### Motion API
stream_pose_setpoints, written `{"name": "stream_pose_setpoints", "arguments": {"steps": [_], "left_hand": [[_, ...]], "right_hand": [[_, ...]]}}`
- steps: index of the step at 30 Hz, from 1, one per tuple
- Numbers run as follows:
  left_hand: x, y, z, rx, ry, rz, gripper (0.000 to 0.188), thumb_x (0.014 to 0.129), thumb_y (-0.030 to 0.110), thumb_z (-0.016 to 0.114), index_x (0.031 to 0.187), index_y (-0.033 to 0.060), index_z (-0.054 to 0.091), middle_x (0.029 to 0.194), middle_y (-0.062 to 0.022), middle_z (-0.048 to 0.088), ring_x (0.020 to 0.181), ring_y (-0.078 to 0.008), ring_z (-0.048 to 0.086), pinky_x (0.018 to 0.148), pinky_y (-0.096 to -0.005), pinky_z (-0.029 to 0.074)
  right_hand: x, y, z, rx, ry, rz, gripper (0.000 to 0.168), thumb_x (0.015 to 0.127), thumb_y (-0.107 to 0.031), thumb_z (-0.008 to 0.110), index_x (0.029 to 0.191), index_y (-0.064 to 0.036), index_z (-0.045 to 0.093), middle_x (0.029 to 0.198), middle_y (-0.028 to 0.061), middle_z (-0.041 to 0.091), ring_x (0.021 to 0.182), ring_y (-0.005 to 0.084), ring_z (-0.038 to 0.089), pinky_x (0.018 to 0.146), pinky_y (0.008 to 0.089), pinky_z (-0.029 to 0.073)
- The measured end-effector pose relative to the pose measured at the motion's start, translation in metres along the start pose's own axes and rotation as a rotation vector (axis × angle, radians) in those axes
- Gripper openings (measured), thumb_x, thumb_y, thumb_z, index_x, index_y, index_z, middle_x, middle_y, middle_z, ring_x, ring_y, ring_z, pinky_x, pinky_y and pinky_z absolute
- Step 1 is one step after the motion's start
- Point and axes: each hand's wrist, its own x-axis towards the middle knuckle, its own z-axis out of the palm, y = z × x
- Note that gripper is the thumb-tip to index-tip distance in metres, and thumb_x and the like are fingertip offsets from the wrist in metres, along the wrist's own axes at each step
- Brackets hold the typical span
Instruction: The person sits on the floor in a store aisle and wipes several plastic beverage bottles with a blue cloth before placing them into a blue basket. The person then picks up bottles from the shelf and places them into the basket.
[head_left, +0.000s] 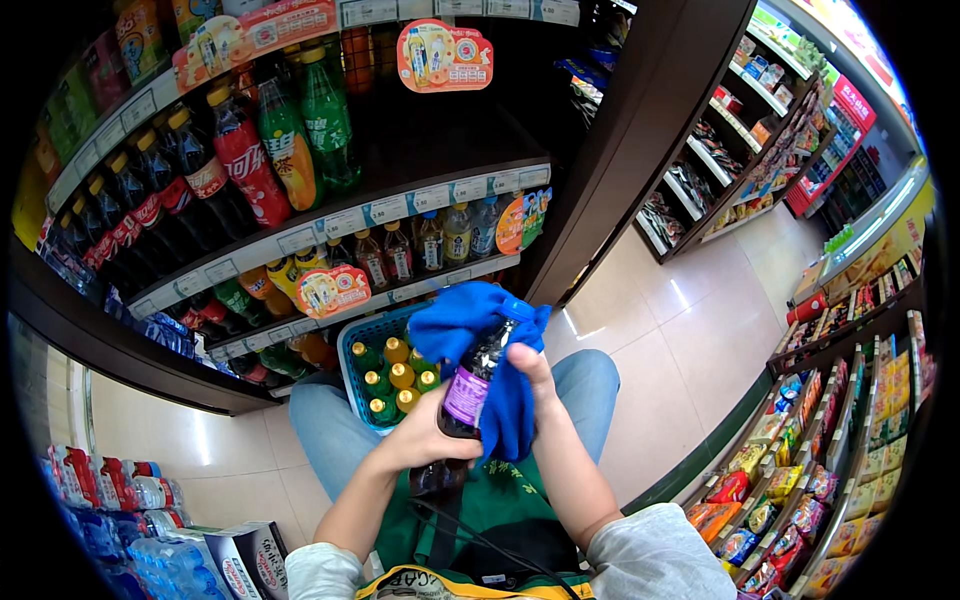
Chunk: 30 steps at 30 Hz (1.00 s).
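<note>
A dark drink bottle (466, 394) with a purple label and a blue cap is held tilted above my lap. My left hand (431, 431) grips its lower half from below. Around the upper part, my right hand (534, 375) presses a blue cloth (510, 420) against the bottle. Part of the cloth hangs down beside the label, and more of it bunches behind the cap. Between my knees and the shelf stands a blue plastic basket (346, 367). Inside it are several green bottles (367, 354) and orange drink bottles (402, 375) with yellow caps.
Ahead, a dark shelf unit (442, 139) carries cola bottles (247, 161), green soda bottles (328, 124) and smaller drinks. Snack racks (780, 480) curve along the right. Shrink-wrapped water bottles (169, 562) and a carton (251, 559) sit at lower left. Tiled floor (645, 360) lies right of my knees.
</note>
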Motion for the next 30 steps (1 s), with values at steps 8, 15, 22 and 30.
{"name": "stream_pose_setpoints", "arguments": {"steps": [8,15,22,30], "left_hand": [[0.011,-0.005,-0.002,-0.119,-0.100,-0.017,0.051,0.071,0.020,0.081,0.110,-0.0019,0.056,0.087,-0.0110,0.065,0.063,-0.0183,0.064,0.059,-0.0312,0.055],[0.024,-0.013,0.025,1.053,0.803,0.223,0.069,0.069,0.014,0.078,0.125,-0.0017,0.040,0.092,-0.0306,0.067,0.085,-0.0480,0.067,0.075,-0.0518,0.054],[0.003,0.008,0.001,-0.197,0.016,-0.015,0.079,0.065,0.013,0.084,0.132,0.0019,0.044,0.097,-0.0109,0.064,0.080,-0.0209,0.066,0.071,-0.0332,0.056],[0.015,-0.007,0.012,0.221,0.307,0.348,0.103,0.064,0.009,0.088,0.140,-0.0012,0.019,0.107,-0.0139,0.064,0.096,-0.0300,0.066,0.092,-0.0357,0.051]], "right_hand": [[-0.001,0.010,-0.018,0.227,-0.016,0.113,0.066,0.079,-0.034,0.074,0.133,-0.004,0.052,0.118,0.0177,0.066,0.105,0.0303,0.066,0.095,0.0438,0.054],[-0.002,0.025,0.027,-0.524,0.352,-0.366,0.034,0.075,-0.006,0.084,0.100,-0.002,0.061,0.092,0.0026,0.065,0.082,0.0114,0.062,0.075,0.0271,0.052],[-0.008,0.006,0.006,-0.198,0.051,-0.069,0.078,0.068,-0.025,0.082,0.133,0.001,0.047,0.111,0.0166,0.066,0.098,0.0261,0.067,0.089,0.0376,0.055],[-0.008,0.016,0.003,-0.135,-0.060,-0.143,0.074,0.071,-0.020,0.082,0.133,-0.001,0.047,0.117,0.0147,0.064,0.104,0.0259,0.065,0.094,0.0386,0.053]]}}
